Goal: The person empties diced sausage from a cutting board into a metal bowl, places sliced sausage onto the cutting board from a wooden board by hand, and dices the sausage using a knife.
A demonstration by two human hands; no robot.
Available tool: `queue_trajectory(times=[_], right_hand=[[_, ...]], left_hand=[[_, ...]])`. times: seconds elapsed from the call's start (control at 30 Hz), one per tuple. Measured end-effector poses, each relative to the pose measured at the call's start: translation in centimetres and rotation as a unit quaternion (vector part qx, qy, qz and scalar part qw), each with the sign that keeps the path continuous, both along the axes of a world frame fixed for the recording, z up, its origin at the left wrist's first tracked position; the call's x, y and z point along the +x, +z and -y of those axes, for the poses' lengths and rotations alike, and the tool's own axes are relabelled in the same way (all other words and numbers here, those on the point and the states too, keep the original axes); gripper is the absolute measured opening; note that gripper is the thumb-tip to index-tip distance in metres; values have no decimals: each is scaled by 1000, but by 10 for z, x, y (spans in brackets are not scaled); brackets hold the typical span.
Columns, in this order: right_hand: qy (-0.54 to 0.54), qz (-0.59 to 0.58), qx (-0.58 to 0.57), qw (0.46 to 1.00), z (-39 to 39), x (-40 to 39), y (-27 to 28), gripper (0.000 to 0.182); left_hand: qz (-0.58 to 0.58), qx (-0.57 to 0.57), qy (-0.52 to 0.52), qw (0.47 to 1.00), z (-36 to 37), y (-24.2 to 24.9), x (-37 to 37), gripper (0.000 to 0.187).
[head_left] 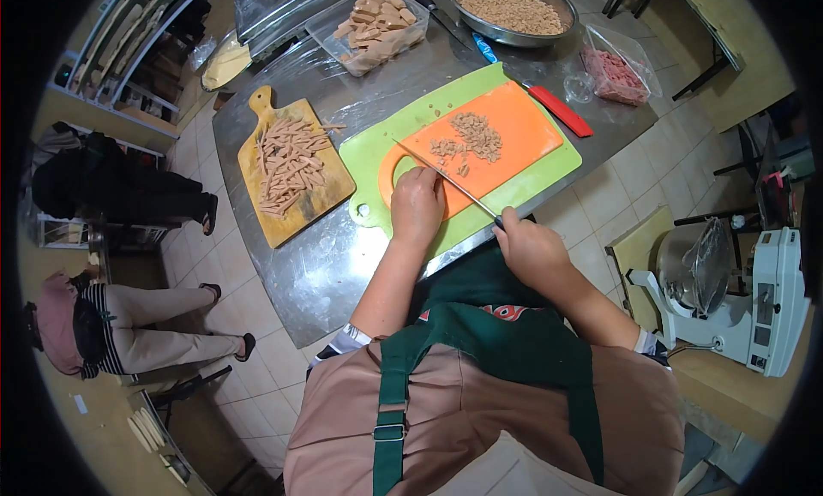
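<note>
My right hand [530, 249] is wrapped round the black handle of a knife [463, 190], whose blade points up and left across the orange cutting board [523, 144]. Beside the blade, at the board's handle end, lies my left hand [417, 206], fingers bent together; whether anything is under them is hidden. Small chopped brown pieces [477, 136] are on the orange board, which rests on a larger green board [553, 166]. To the left, a wooden board [337, 180] carries a pile of thin brown strips [291, 163].
Behind the boards stand a plastic tub of brown chunks [375, 30] and a metal bowl of small pieces [513, 12]. A red-handled tool [560, 110] and a bag of pink meat [615, 74] lie right. Two people stand left; a mixer [724, 294] is at right.
</note>
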State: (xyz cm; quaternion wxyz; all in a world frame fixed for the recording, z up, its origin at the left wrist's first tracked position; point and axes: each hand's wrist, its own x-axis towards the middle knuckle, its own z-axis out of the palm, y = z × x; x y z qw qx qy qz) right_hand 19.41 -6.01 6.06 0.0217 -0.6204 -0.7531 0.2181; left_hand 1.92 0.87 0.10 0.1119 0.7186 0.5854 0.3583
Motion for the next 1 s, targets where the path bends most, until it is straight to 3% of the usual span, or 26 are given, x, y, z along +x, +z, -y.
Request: queue_trajectory(times=[0.23,0.33,0.5,0.73,0.9,1.0], right_hand=[[16,-55,58,997,-24,-2,-18,22],[10,-38,23,999,-11,4,0,23],[-22,-27,-35,999,-8,6,-3,25],[-6,-62,1,998,-29,0,-12,25],[1,-17,-4,1000,-1,8,17,23],[-7,-16,-3,1000,-2,6,-1,22]], left_hand=[[9,-35,1,999,-1,4,0,7],[1,15,-6,1000,-11,-1,7,7],[3,-31,-21,999,-10,3,7,7],[-1,7,-30,1000,-4,2,5,5],[-34,1,-23,999,-5,2,4,5],[-30,-5,-34,999,-7,1,3,6]])
